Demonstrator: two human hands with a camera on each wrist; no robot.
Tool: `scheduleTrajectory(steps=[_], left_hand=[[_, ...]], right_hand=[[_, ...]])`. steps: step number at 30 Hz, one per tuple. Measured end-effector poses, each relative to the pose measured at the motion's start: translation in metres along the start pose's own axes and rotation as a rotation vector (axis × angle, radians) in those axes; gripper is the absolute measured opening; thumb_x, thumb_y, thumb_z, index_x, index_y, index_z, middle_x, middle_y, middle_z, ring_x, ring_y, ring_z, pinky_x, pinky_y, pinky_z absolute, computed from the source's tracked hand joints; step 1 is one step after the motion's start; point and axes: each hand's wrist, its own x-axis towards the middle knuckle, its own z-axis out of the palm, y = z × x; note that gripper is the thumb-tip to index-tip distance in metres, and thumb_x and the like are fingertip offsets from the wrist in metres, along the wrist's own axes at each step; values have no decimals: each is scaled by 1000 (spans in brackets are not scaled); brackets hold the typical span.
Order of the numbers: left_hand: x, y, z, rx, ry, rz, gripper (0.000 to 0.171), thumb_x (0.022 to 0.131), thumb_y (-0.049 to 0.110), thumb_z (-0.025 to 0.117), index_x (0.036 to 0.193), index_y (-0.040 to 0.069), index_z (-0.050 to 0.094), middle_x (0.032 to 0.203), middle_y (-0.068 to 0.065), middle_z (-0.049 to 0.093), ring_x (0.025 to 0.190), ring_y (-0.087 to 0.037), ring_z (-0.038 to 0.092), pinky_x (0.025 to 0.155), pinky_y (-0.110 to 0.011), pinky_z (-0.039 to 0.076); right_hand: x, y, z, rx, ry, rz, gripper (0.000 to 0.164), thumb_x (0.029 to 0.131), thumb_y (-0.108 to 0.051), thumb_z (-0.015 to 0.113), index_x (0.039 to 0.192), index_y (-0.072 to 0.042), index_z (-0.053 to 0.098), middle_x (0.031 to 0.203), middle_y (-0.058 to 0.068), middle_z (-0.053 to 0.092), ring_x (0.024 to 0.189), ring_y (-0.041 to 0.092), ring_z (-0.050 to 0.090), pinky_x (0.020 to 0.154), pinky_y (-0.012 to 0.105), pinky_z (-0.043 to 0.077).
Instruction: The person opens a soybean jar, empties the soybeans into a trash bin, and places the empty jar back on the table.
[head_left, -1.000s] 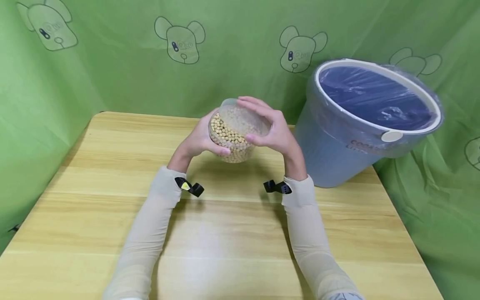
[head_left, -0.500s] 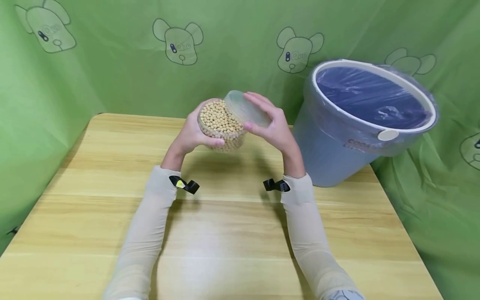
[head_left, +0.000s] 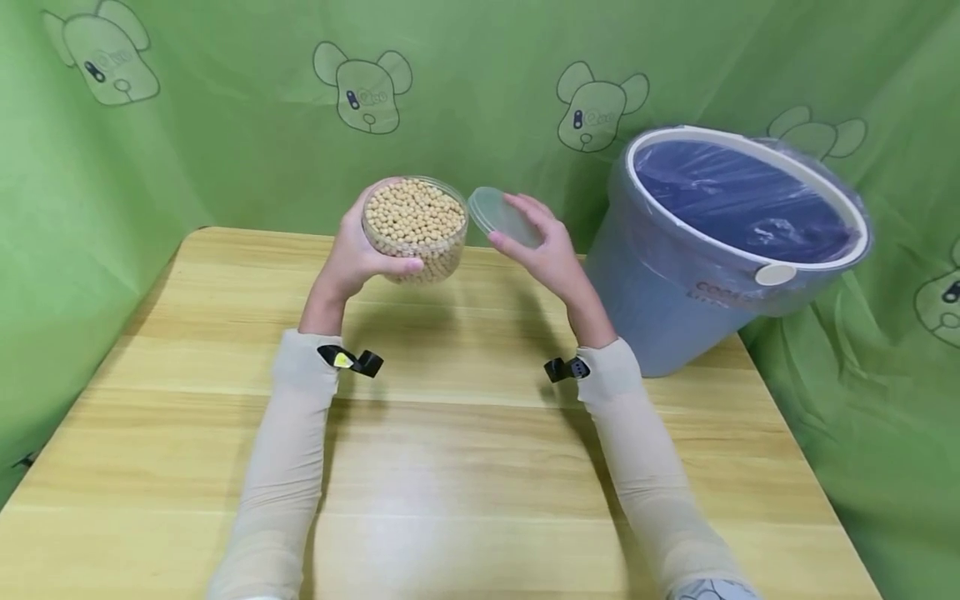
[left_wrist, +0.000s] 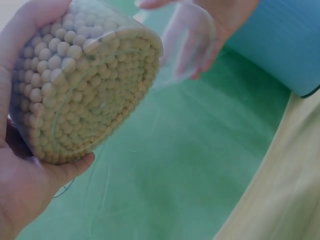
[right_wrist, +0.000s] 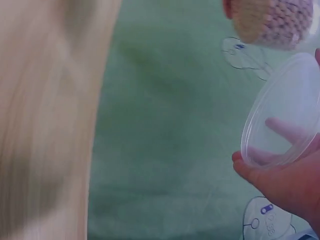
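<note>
A clear round plastic jar (head_left: 427, 257) full of pale yellow soybeans (head_left: 415, 212) is held above the table by my left hand (head_left: 350, 254). The thumb lies across the jar's near side, and the left wrist view shows the jar's bean-filled base (left_wrist: 97, 100) tilted toward the camera. My right hand (head_left: 551, 254) grips a translucent lid (head_left: 501, 215) by its edge, thumb in front and fingers behind. The lid is tilted and apart from the jar, just right of its open mouth. In the right wrist view the lid (right_wrist: 280, 110) shows fingers through it.
A blue-grey bin (head_left: 660, 283) with a white rim and a clear plastic liner stands at the table's back right, close to my right hand. The wooden table (head_left: 450, 467) lies below both forearms. Green printed cloth (head_left: 465, 100) hangs behind and at the sides.
The lid has come off the jar's mouth. My left hand has carried the jar left and slightly up, while the right hand keeps the lid, so a gap has opened between them.
</note>
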Motion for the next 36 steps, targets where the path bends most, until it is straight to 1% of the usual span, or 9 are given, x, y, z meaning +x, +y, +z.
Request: scheduleTrajectory(steps=[4, 8, 10, 13, 15, 20, 27, 31, 36], left_hand=[[0, 2, -2, 5, 14, 4, 106, 54, -10, 85, 150, 4, 42, 149, -16, 49, 134, -31, 52, 113, -43, 50], [-1, 4, -2, 8, 20, 4, 106, 54, -9, 86, 150, 4, 42, 149, -16, 49, 134, -31, 52, 113, -43, 50], [-1, 4, -2, 11, 20, 6, 106, 54, -9, 86, 150, 4, 42, 149, -16, 49, 133, -31, 52, 113, -43, 50], [-1, 4, -2, 16, 20, 8, 106, 54, -9, 86, 150, 4, 42, 149, -16, 49, 133, -31, 53, 114, -43, 50], [-1, 4, -2, 18, 18, 6, 107, 54, -10, 86, 150, 4, 42, 149, -16, 49, 134, -31, 52, 114, -43, 50], [-2, 5, 0, 24, 11, -5, 107, 54, -10, 87, 151, 5, 42, 149, -16, 49, 134, -31, 52, 114, -43, 50], [-2, 3, -1, 26, 13, -10, 108, 54, -10, 87, 151, 5, 42, 149, -16, 49, 134, -31, 52, 114, -43, 49], [-3, 3, 0, 24, 15, -12, 108, 54, -10, 87, 151, 5, 42, 149, -16, 49, 134, -31, 52, 115, -43, 49], [-2, 4, 1, 27, 15, -10, 108, 54, -9, 87, 151, 6, 42, 149, -15, 50, 134, -31, 52, 114, -44, 49]], right_hand=[[3, 10, 2, -129, -49, 91, 78, 86, -48, 79, 153, -25, 47, 168, 10, 26, 151, 38, 28, 119, 62, 36], [3, 21, 7, -260, -165, 123, 87, 85, -59, 74, 157, -23, 41, 170, 14, 19, 155, 42, 17, 121, 71, 23], [3, 28, 10, -327, -223, 118, 90, 85, -62, 73, 158, -19, 40, 169, 18, 18, 154, 44, 16, 120, 74, 21], [0, 38, 15, -413, -281, 108, 91, 85, -63, 71, 157, -16, 40, 167, 24, 19, 153, 47, 19, 118, 75, 25], [-3, 45, 18, -459, -305, 102, 91, 86, -64, 70, 156, -15, 41, 166, 27, 22, 152, 49, 20, 117, 74, 29], [-9, 65, 24, -503, -363, 101, 93, 85, -66, 69, 156, -13, 41, 165, 30, 21, 151, 52, 19, 117, 73, 30], [-11, 89, 37, -500, -440, 97, 95, 85, -69, 67, 157, -14, 39, 166, 28, 18, 153, 50, 15, 120, 72, 25], [-13, 95, 42, -539, -465, 99, 97, 84, -71, 66, 157, -13, 38, 166, 29, 18, 153, 50, 16, 119, 72, 26], [-16, 99, 44, -588, -488, 98, 100, 84, -72, 65, 159, -15, 34, 166, 29, 17, 151, 50, 19, 117, 71, 32]])
